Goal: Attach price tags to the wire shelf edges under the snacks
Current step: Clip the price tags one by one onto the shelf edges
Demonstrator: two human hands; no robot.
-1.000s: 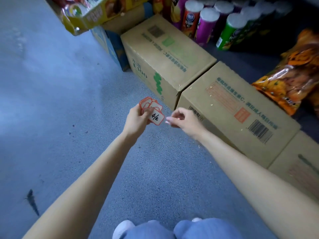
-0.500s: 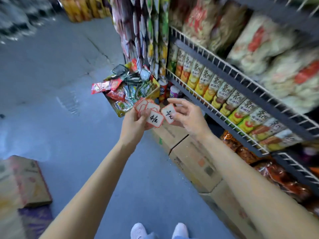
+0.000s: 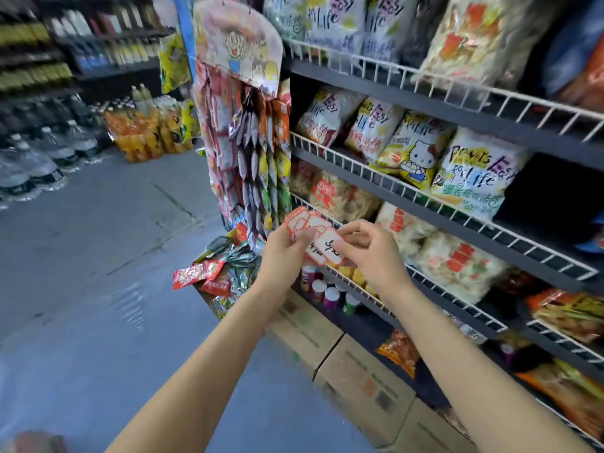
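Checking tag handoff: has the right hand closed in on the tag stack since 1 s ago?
Yes. The right hand was apart from the stack in the left hand; it now pinches one price tag.

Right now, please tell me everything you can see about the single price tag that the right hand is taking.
The single price tag is a small white card with rounded corners and a thin red border; it looks like paper or thin plastic. Dark handwriting is on its face, too blurred to read. It is tilted, face toward the camera, in front of the wire shelf edge. The right hand pinches it. It overlaps the fanned stack of similar tags that the left hand grips.
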